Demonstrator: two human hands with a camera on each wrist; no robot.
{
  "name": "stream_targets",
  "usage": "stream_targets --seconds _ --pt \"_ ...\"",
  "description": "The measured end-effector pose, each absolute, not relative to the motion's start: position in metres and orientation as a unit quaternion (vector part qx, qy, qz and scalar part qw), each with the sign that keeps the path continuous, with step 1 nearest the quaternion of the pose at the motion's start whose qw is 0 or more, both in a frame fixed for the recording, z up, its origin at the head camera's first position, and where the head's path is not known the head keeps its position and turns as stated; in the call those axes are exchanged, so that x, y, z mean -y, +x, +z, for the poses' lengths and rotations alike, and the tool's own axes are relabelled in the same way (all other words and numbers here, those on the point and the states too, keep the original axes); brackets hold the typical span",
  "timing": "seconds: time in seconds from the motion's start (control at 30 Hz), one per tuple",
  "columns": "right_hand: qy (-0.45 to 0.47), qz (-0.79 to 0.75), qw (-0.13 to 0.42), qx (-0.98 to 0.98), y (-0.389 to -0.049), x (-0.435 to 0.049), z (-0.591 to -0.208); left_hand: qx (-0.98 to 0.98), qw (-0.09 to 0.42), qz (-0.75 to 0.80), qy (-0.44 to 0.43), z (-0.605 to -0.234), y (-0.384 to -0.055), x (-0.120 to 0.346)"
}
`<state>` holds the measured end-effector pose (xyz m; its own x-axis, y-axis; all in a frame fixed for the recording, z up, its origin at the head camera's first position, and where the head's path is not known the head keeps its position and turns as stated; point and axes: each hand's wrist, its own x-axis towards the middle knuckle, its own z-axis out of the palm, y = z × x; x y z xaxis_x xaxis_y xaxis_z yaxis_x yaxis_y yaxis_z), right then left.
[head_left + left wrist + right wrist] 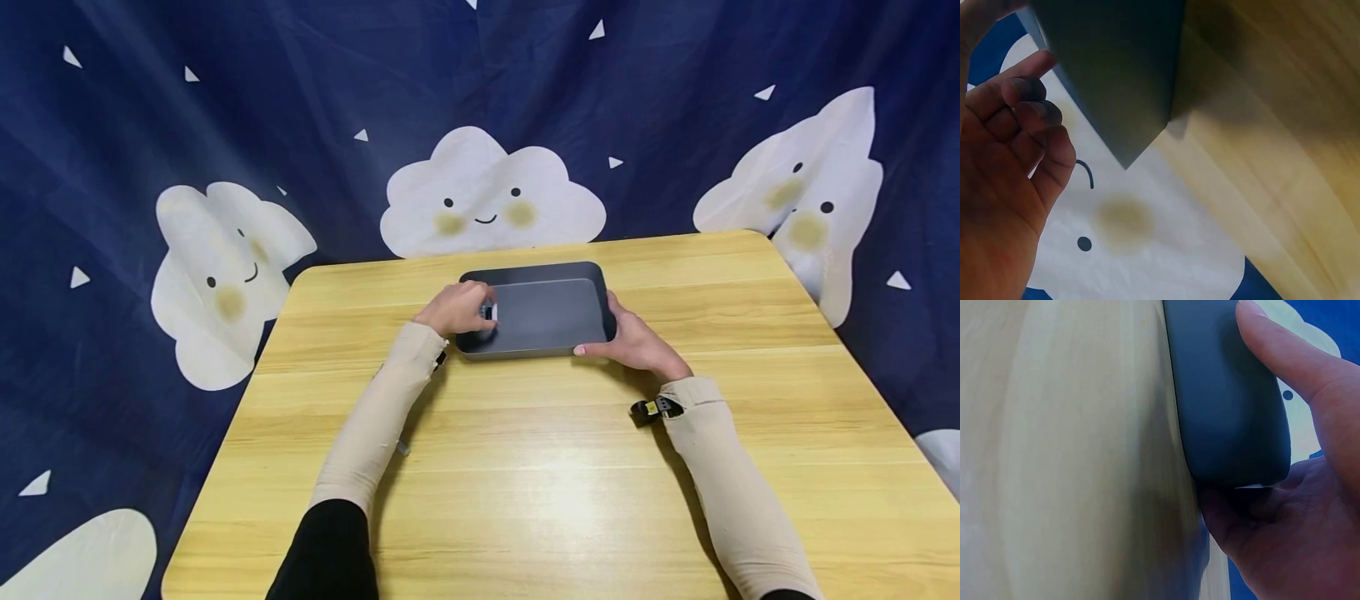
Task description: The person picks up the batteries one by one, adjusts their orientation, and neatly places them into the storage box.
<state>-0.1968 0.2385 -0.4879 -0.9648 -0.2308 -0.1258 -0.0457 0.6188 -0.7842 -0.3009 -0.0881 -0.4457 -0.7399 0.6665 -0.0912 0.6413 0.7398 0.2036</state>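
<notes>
Your left hand [459, 308] reaches over the left end of the grey tray [547, 315], its fingers curled and its thumb facing them. Between them they pinch a small white-and-dark item [489, 312], which sits inside the tray's outline, close to the left wall. Most of it is covered by your fingers, so it is hard to say what it is, or whether it touches the tray floor.

Your right hand [637, 340] grips the tray at its near right corner: your thumb lies along the outside of the near wall, while your other fingers wrap round the right end. In the right wrist view your fingers reach around that rounded corner, low down by the wood.

The tray lies on the wooden table [525, 467], near its far edge, with its long side running roughly left to right. You wear beige sleeves [371, 433] on both forearms, and a small black device [656, 409] sits at your right cuff. Behind the table hangs a dark blue cloth [315, 92] with smiling white clouds [487, 196] and small white triangles [597, 31].
</notes>
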Motion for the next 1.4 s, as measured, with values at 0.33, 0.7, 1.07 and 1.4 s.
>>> stream_targets --seconds 0.33,0.7,1.07,1.4 --pt "-0.069 -0.416 0.122 -0.898 -0.197 -0.237 -0.485 -0.933 0.091 0.075 0.340 -0.452 -0.300 0.089" --pt "-0.089 -0.444 0.097 -0.886 -0.196 -0.238 -0.488 -0.934 0.096 0.056 0.341 -0.456 -0.302 0.086" --pt "-0.091 -0.449 0.095 -0.884 -0.196 -0.238 -0.487 -0.931 0.105 0.060 0.345 -0.461 -0.305 0.087" --pt "-0.093 -0.450 0.092 -0.883 -0.197 -0.238 -0.489 -0.930 0.110 0.068 0.344 -0.462 -0.307 0.087"
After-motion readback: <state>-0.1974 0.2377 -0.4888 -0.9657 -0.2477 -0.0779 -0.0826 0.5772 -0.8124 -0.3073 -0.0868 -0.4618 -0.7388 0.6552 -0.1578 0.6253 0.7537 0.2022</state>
